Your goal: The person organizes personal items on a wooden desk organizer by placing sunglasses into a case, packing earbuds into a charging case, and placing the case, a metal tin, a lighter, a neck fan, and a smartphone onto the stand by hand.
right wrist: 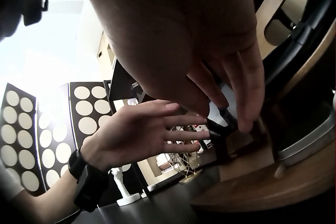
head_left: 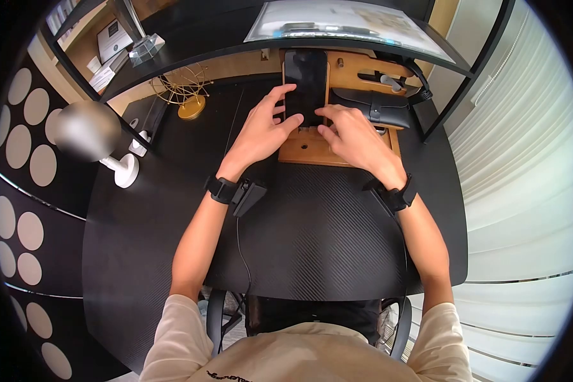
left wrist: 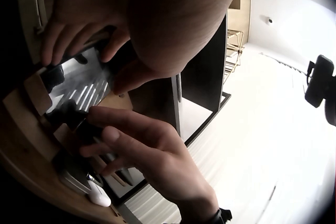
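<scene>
A black phone (head_left: 305, 73) stands upright, leaning back in a wooden desk stand (head_left: 344, 155). My left hand (head_left: 263, 132) is at the phone's left side, fingers spread and thumb by its lower edge. In the right wrist view, this left hand's (right wrist: 137, 133) fingers look straight. My right hand (head_left: 358, 137) sits at the lower right corner, fingers loosely bent and fingertips right at the phone. The left wrist view shows the glossy screen (left wrist: 86, 85) with reflections, and dark parts by my right hand's (left wrist: 152, 153) fingertips.
A black pouch (head_left: 372, 107) lies on the stand's right side. Overhead runs a black shelf (head_left: 229, 60) bearing a clear folder (head_left: 350, 22). To the left are a gold wire wheel ornament (head_left: 191, 105) and a white lamp-like object (head_left: 126, 170). Cables hang from both wrist cameras.
</scene>
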A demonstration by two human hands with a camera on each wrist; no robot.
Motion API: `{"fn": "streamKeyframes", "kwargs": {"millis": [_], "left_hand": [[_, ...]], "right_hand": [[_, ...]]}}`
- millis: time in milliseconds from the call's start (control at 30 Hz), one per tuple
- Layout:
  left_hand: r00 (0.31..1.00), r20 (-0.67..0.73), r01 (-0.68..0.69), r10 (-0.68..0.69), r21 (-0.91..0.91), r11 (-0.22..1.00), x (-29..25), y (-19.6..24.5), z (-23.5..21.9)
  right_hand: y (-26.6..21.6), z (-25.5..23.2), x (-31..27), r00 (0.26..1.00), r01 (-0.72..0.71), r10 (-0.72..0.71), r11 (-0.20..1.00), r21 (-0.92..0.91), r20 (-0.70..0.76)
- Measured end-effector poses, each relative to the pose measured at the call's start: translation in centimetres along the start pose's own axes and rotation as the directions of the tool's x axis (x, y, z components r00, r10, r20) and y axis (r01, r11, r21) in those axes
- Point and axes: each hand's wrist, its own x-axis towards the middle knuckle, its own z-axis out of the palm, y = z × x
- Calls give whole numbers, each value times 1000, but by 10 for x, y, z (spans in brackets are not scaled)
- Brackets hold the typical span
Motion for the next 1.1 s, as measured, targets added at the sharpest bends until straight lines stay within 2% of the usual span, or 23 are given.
{"fn": "streamKeyframes", "kwargs": {"millis": [233, 433, 600, 933, 1000, 1100], "left_hand": [[1000, 18, -2, 3, -11, 1000, -2, 0, 0], [1000, 27, 11, -11, -13, 1000, 0, -2, 0], [1000, 16, 6, -6, 5, 1000, -2, 3, 1], [1000, 8, -15, 16, -61, 998, -1, 3, 2], [1000, -9, -18, 18, -7, 1000, -2, 6, 3], [999, -27, -22, 22, -18, 1000, -1, 5, 1]], "right_hand": [[1, 0, 0, 1000, 11, -12, 1000, -21, -11], [2, 0, 0, 998, -52, 50, 998, 34, 43], [4, 3, 1, 999, -2, 0, 998, 64, 34], [0, 0, 1, 1000, 9, -9, 996, 85, -3], [-7, -5, 2, 999, -43, 42, 991, 129, 12], [-7, -4, 2, 1000, 0, 3, 984, 180, -18]]}}
